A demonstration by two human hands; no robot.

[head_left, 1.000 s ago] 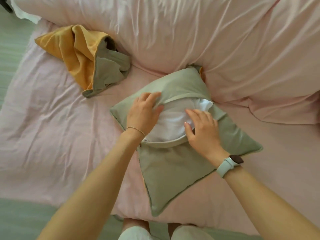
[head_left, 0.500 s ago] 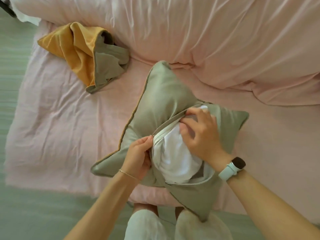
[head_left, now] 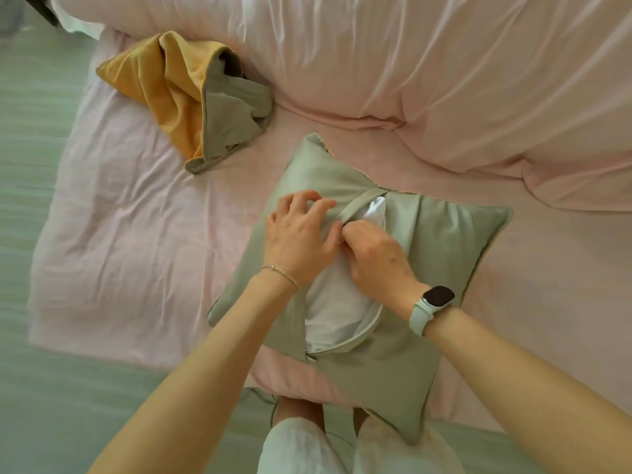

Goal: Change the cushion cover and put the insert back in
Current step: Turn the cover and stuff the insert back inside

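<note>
Soft, limp cushion cover (head_left: 403, 364) near bed's front edge: left hand (head_left: 297, 241) and right hand (head_left: 376, 258) pinch opening edges, probably the zipper; white insert (head_left: 333, 309) compresses easily.

— Where does the cushion (head_left: 427, 268) lie?
— On the bed sheet (head_left: 136, 251), at its near edge, both hands on it.
— And behind it?
— The duvet (head_left: 444, 63). The loose cover (head_left: 191, 97) lies far left, well apart.
</note>
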